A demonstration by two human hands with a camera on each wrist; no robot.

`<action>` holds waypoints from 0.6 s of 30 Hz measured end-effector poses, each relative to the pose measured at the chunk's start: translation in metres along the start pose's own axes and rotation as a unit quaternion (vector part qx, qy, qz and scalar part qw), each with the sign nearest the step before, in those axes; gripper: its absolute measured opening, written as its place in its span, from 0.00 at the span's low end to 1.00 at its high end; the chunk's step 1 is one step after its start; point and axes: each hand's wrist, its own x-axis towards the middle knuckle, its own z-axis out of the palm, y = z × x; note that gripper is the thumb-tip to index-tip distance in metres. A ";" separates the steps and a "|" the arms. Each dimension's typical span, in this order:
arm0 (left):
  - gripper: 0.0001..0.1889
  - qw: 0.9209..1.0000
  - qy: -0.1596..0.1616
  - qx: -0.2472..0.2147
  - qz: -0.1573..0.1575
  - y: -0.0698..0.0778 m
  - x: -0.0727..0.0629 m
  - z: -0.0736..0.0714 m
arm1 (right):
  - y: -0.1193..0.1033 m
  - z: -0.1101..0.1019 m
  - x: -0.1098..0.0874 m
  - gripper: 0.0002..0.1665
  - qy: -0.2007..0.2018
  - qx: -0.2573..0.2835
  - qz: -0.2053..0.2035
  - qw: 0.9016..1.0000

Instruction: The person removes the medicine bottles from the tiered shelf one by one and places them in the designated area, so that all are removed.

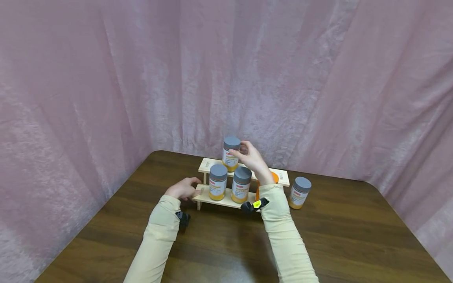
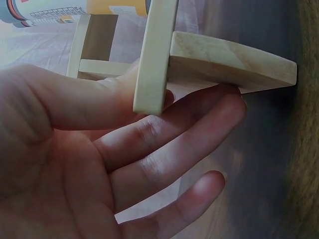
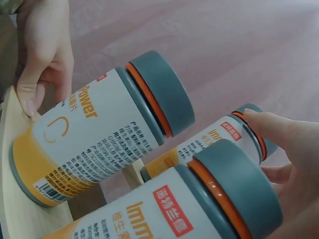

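Brown surface point(image 1: 212, 247) bears a two-tier rack point(image 1: 228, 200). Left hand point(image 1: 182, 189) pinches its lower end, fingers underneath clear only in the left wrist view. Two jars point(image 1: 218, 184) stand beyond; the right arm point(image 1: 290, 232) mostly hides an orange thing point(image 1: 275, 177). Farther, the right hand point(image 1: 251, 158) grips the upper-tier jar point(image 1: 229, 160), fingers partly hidden.

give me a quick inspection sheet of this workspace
Surface: dark brown wood-grain table
Job's things: two-tier wooden rack; two grey-lidded jars on its lower tier, the upper jar at its upper tier, a fourth jar on the table beside the rack
Clutter: possibly an orange object, mostly hidden by the right sleeve
Hands: left hand pinches the lower tier's end; right hand grips the upper jar near its lid
Cables: nothing seen
Surroundings: pink curtain
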 end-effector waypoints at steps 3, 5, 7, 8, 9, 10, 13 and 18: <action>0.23 1.000 0.000 0.002 0.000 0.001 0.000 0.000 | 0.001 0.002 0.002 0.43 -0.003 -0.003 0.000 1.000; 0.23 1.000 -0.001 0.005 -0.004 0.001 -0.001 0.001 | 0.001 0.003 0.003 0.42 -0.004 -0.008 0.003 1.000; 0.23 1.000 -0.002 0.006 -0.009 0.002 -0.002 0.001 | 0.000 0.005 0.004 0.41 -0.005 -0.008 0.006 1.000; 0.23 1.000 -0.003 0.005 -0.011 0.002 -0.002 0.001 | 0.000 0.005 0.004 0.40 -0.004 -0.007 0.006 1.000; 0.23 1.000 -0.003 0.006 -0.009 0.002 -0.002 0.001 | -0.001 0.006 0.005 0.40 -0.002 -0.006 0.004 1.000; 0.23 1.000 -0.003 0.005 -0.010 0.003 -0.002 0.001 | -0.002 0.006 0.005 0.39 0.001 -0.005 0.002 1.000; 0.23 1.000 0.000 0.003 -0.005 0.003 -0.001 0.000 | -0.003 0.007 0.007 0.37 0.008 -0.005 -0.006 1.000; 0.22 1.000 -0.002 0.001 0.003 0.001 0.003 0.000 | -0.003 0.004 0.007 0.36 0.020 -0.004 -0.012 1.000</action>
